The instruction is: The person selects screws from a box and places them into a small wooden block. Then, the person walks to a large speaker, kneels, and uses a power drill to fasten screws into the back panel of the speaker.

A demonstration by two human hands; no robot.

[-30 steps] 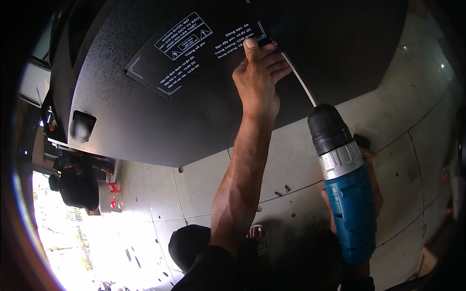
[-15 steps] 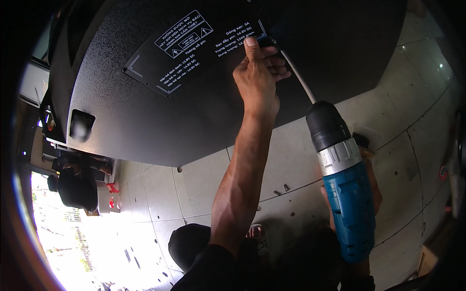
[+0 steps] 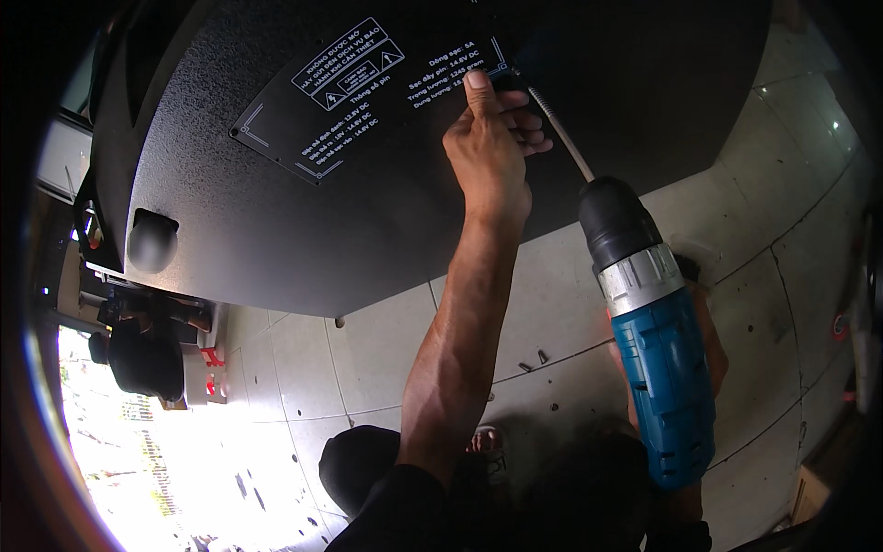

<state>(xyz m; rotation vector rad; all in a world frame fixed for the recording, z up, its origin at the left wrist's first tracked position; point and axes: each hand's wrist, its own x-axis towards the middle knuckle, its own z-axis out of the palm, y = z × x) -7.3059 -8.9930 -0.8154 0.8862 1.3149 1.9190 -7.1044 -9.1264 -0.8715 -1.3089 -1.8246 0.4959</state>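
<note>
My right hand [image 3: 714,345] is wrapped round a blue and black cordless drill [image 3: 664,386], mostly hidden behind it. From the drill's chuck a long, thin driver bit [image 3: 566,133] runs up and left. Its tip meets a large black box-like housing [image 3: 368,248] beside the corner of a printed black plate [image 3: 276,152]; any screw there is too dark to make out. Just left of the bit, my left hand [image 3: 492,152] is against or close to the plate. Its thumb points up and its fingers are loosely bent and apart, with nothing visible in them.
Two small dark screws [image 3: 533,361] lie on the pale tiled floor [image 3: 377,359] below the housing. A recessed black handle [image 3: 153,241] sits at the housing's left. Farther left, a person in dark clothes [image 3: 147,354] is near some red and white boxes [image 3: 213,368].
The drill has shifted slightly up and left, toward the housing, with the bit tip staying by the plate's corner. My left hand has hardly moved.
</note>
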